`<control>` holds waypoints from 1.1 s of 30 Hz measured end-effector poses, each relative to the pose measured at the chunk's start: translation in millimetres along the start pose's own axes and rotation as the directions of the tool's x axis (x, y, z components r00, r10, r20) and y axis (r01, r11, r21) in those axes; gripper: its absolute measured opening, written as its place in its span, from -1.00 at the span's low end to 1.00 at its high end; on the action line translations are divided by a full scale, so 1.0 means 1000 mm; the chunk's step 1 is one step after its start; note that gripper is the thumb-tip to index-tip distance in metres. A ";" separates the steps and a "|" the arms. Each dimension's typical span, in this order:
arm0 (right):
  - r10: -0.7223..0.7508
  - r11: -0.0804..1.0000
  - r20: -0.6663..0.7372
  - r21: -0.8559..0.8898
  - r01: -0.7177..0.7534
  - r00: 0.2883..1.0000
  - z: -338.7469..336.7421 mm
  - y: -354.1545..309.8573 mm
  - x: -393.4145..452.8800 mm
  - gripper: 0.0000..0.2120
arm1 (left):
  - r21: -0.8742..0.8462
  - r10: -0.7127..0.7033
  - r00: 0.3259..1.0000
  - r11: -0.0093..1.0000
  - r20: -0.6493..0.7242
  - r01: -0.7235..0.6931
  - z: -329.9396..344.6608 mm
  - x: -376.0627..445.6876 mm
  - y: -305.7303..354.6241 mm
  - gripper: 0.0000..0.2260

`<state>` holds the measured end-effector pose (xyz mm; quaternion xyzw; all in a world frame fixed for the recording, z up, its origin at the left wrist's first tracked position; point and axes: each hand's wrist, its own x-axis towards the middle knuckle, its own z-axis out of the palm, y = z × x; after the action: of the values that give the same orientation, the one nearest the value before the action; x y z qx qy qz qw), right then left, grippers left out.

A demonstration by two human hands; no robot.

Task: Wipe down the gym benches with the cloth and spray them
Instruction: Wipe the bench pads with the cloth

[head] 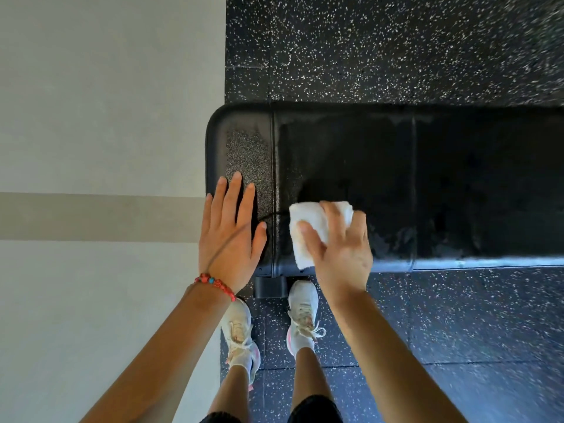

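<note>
1. The right hand (338,248) presses a folded white cloth (308,233) flat onto the black padded bench (457,178), near the front edge and just right of the first seam. The fingers are spread over the cloth and the thumb lies along its left side, so the hand holds it down rather than bunching it in a fist.

2. The left hand (232,230) is open and empty, palm down with fingers extended, resting on the end panel of the bench, left of that seam. A red beaded bracelet (215,283) sits on that wrist.

3. The middle panel, where the cloth lies, shows pale streaks and a hazy film along its back edge and toward the front right. This looks like moisture from spray or wiping, so this section seems to be partly worked already.

4. The end panel under the left hand mirrors the speckled floor (396,47) evenly. Whether it has been wiped cannot be told.

5. The bench runs out of view to the right, so most of its length cannot be judged. No spray bottle is in view.

6. My reading is that the wiping is at an early to middle stage on this one bench. The rest of the pad, any spraying still due and any other benches appear to remain.
</note>
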<state>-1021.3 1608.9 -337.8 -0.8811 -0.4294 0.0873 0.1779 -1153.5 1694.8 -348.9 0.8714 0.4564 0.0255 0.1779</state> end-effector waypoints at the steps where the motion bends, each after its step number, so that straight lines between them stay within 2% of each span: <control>1: -0.019 1.000 -0.009 -0.002 0.019 1.000 0.001 -0.002 0.009 -0.57 | -0.001 -0.009 1.000 1.000 -0.003 0.009 -0.001 0.001 0.002 -0.52; 5: -0.015 0.998 -0.027 0.061 0.016 1.000 0.013 -0.025 0.084 -0.58 | 0.012 -0.004 1.000 1.000 -0.021 0.004 -0.002 0.005 0.008 -0.53; 8: 0.032 0.999 0.053 0.030 -0.034 0.998 0.025 -0.035 0.127 -0.53 | 0.019 -0.002 0.999 1.000 -0.047 0.003 0.001 0.014 0.013 -0.53; 13: -0.079 0.997 0.029 -0.010 0.080 0.996 0.021 -0.015 0.133 -0.53 | 0.073 0.002 0.997 0.997 -0.074 0.003 0.012 0.022 0.016 -0.53; 19: 0.134 0.988 -0.051 -0.075 -0.138 0.990 -0.014 0.059 0.159 -0.51 | 0.117 0.009 0.993 0.993 -0.114 0.005 0.022 0.021 0.012 -0.51; 24: 0.281 0.958 -0.094 -0.027 -0.285 0.955 -0.009 0.045 0.156 -0.53 | 0.120 0.006 0.993 0.993 -0.120 0.009 0.023 0.021 0.012 -0.51; 26: 0.243 0.968 -0.055 -0.053 -0.246 0.968 0.002 0.019 0.142 -0.51 | 0.120 0.006 0.993 0.993 -0.114 0.008 0.022 0.021 0.012 -0.51; 30: 0.032 0.999 0.071 0.027 -0.034 0.997 0.019 -0.032 0.099 -0.56 | 0.125 0.013 0.993 0.992 -0.116 0.002 0.021 0.020 0.012 -0.52; 33: -0.029 0.999 0.095 0.045 0.025 0.995 0.009 -0.015 0.095 -0.60 | 0.116 0.011 0.994 0.993 -0.112 0.002 0.021 0.021 0.012 -0.52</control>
<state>-976.2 1694.9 -340.1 -0.8660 -0.4472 0.1362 0.1775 -1127.6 1699.4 -367.1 0.8785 0.4644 0.0483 0.1013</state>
